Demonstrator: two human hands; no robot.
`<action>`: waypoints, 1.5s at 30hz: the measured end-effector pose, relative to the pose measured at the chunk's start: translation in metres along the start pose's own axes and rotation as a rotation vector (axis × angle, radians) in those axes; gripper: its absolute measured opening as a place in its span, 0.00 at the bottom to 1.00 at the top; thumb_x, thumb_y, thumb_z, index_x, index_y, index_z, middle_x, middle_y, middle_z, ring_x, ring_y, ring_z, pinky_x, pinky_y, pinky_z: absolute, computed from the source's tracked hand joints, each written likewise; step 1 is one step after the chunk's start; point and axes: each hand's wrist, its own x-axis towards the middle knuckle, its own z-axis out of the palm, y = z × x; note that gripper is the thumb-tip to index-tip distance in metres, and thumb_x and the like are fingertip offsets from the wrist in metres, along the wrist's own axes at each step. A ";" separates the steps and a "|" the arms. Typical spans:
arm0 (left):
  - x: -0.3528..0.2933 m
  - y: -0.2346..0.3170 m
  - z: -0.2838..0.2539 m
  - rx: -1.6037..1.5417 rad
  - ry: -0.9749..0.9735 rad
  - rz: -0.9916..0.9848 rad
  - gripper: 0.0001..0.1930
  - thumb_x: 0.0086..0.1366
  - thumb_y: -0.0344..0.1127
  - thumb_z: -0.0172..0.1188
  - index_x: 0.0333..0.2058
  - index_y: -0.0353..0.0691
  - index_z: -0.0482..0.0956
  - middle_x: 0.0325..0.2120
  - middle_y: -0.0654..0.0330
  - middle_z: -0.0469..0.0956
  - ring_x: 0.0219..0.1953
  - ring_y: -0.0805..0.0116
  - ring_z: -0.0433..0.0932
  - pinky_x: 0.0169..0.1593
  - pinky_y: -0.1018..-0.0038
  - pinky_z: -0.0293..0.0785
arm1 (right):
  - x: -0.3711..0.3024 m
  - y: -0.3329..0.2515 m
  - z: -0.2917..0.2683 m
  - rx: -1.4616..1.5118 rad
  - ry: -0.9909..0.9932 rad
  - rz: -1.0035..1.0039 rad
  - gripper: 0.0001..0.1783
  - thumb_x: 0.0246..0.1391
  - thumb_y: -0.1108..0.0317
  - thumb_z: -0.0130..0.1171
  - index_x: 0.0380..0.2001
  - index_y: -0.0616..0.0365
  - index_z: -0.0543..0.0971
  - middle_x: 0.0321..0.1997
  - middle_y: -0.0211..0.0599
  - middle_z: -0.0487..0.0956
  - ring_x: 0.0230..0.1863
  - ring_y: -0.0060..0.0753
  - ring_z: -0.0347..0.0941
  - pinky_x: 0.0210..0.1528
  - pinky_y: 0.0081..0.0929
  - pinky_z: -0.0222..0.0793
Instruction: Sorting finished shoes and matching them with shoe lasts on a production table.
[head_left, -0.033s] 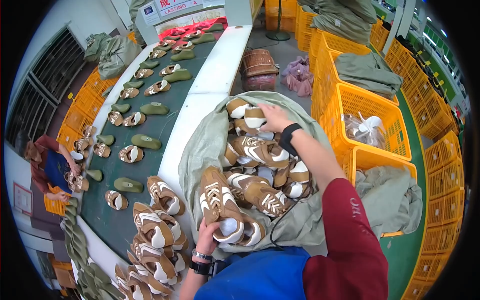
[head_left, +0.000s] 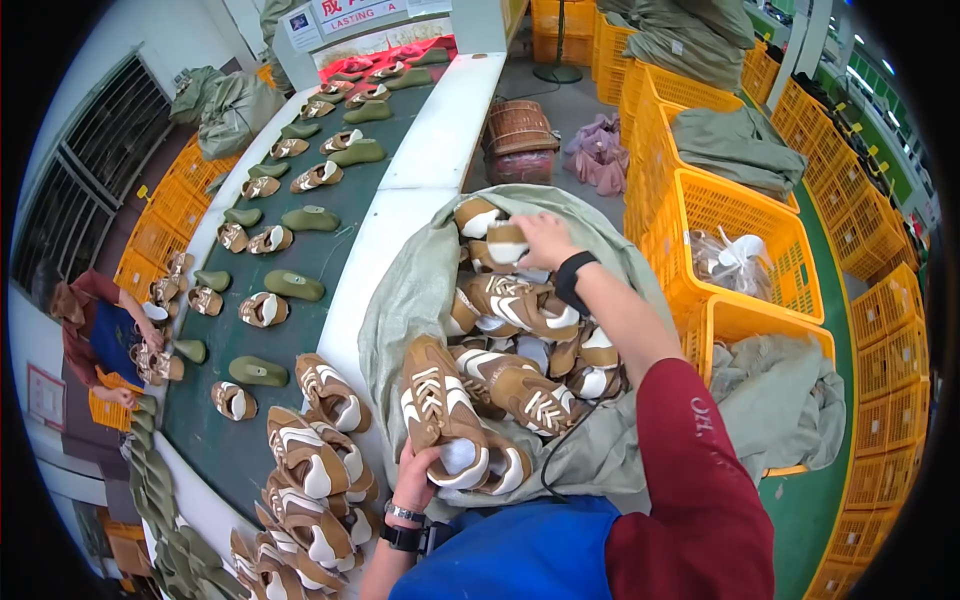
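A grey-green sack (head_left: 400, 270) lies wide open before me, full of brown sneaker uppers with white stripes and laces. At its near left edge, my left hand (head_left: 414, 482) is closed on the heel of a sneaker upper (head_left: 428, 390), with its white-lined opening toward me. Another upper (head_left: 508, 475) lies right beside that one; I cannot tell whether the hand holds it too. At the sack's far side, my right hand (head_left: 545, 242) grips a brown-and-white sneaker upper (head_left: 508, 243) by one end. More uppers (head_left: 520, 385) lie jumbled between my hands.
Left of the sack, a pile of sneaker uppers (head_left: 310, 460) sits on the white ledge of a dark green conveyor belt (head_left: 330, 250) bearing uppers and green shoe lasts (head_left: 293, 284). A co-worker (head_left: 100, 330) handles uppers across it. Yellow crates (head_left: 735, 235) stand to the right.
My right hand has shifted slightly, and the sneaker upper in it has tilted. My left hand stays where it was.
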 end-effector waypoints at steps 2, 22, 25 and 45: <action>0.001 -0.001 0.000 0.004 0.005 -0.006 0.24 0.53 0.24 0.49 0.51 0.34 0.61 0.46 0.56 0.69 0.46 0.65 0.71 0.50 0.71 0.67 | -0.007 -0.017 0.016 -0.153 0.235 -0.301 0.19 0.29 0.65 0.63 0.31 0.51 0.74 0.36 0.35 0.75 0.45 0.39 0.66 0.46 0.38 0.58; -0.004 0.010 0.008 0.036 -0.033 0.064 0.24 0.53 0.26 0.50 0.51 0.33 0.61 0.45 0.55 0.70 0.46 0.65 0.71 0.50 0.71 0.67 | -0.155 -0.040 -0.018 1.309 -0.421 0.782 0.37 0.48 0.42 0.54 0.52 0.59 0.60 0.39 0.39 0.73 0.36 0.26 0.73 0.36 0.20 0.70; -0.009 0.021 0.019 0.097 -0.027 0.135 0.25 0.53 0.26 0.51 0.52 0.34 0.60 0.46 0.56 0.69 0.47 0.66 0.69 0.51 0.72 0.65 | -0.146 -0.061 0.003 1.408 -0.344 0.777 0.45 0.43 0.37 0.55 0.54 0.62 0.57 0.41 0.42 0.73 0.37 0.27 0.72 0.37 0.21 0.69; 0.005 0.046 0.038 0.381 0.132 0.254 0.22 0.54 0.40 0.61 0.41 0.30 0.68 0.34 0.60 0.74 0.34 0.72 0.72 0.40 0.77 0.68 | -0.163 -0.170 -0.069 1.120 -0.477 -0.653 0.18 0.49 0.62 0.55 0.41 0.59 0.68 0.22 0.35 0.73 0.23 0.31 0.71 0.25 0.28 0.64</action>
